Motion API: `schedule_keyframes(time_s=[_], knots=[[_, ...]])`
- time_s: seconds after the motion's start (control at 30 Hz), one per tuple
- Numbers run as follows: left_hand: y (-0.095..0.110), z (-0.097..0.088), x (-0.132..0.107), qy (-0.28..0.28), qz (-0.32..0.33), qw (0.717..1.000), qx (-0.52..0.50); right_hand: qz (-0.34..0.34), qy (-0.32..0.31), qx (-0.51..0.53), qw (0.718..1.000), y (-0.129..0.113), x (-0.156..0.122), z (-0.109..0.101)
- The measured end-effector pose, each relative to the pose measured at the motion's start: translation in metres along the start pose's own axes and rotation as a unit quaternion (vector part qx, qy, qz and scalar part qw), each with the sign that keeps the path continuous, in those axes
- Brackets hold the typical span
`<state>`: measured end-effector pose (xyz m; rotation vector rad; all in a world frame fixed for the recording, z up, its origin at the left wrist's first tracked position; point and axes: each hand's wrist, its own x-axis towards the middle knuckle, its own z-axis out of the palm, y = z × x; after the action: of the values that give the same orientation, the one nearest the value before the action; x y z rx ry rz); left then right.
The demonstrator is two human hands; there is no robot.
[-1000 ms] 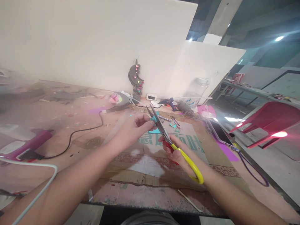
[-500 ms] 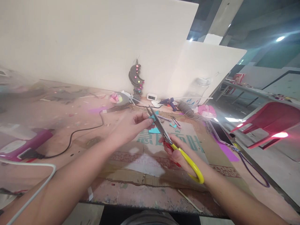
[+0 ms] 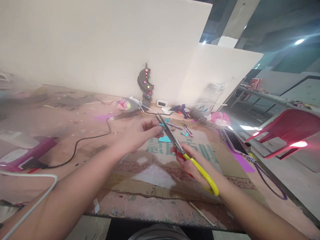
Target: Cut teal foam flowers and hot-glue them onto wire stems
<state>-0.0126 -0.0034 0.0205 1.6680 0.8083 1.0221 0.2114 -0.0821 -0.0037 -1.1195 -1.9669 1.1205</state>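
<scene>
My left hand [image 3: 146, 131] pinches a small turquoise paper piece [image 3: 162, 125] between thumb and fingers, above the cardboard. In my right hand [image 3: 186, 158] is a pair of scissors [image 3: 203, 173] with yellow and red handles. Their blades point up and away, a narrow gap between them, and lie across the piece close to my left fingertips. Under the hands on the cardboard rests a turquoise sheet [image 3: 165, 139]. Beyond it are a turquoise scrap [image 3: 184, 133], a pen [image 3: 175, 125] and a small pink-handled cutter [image 3: 188, 130].
Printed cardboard [image 3: 185, 186] covers the table's middle. Behind are a glue gun [image 3: 180, 109], a twine roll [image 3: 198, 116] and a dark crescent ornament [image 3: 144, 80] against the white board. A phone [image 3: 233, 140] lies at right. A black cord [image 3: 92, 137] runs from the purple power strip [image 3: 37, 150].
The scissor blades have drawn slightly closer together across the turquoise paper. Both hands stay in nearly the same place, and the things on the table have not moved.
</scene>
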Motion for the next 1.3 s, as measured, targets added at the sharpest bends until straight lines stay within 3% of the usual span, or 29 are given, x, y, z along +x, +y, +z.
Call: schedule_keyframes(time_s=[0.37,0.8,1.07,1.3], knots=[[-0.01,-0.006,0.003,-0.015,-0.002,1.0,0.005,0.0,0.01,0.003,1.0,0.001,0.001,0.0],[-0.007,-0.005,-0.001,0.035,-0.017,0.999,0.006,0.014,-0.002,0.012,1.0,0.003,0.001,-0.001],[-0.005,-0.006,0.0,0.028,-0.001,0.999,0.025,-0.026,0.016,0.033,0.999,0.019,0.001,0.001],[-0.008,-0.01,-0.002,0.023,-0.042,0.999,0.022,-0.027,0.014,0.034,0.999,0.02,0.001,-0.001]])
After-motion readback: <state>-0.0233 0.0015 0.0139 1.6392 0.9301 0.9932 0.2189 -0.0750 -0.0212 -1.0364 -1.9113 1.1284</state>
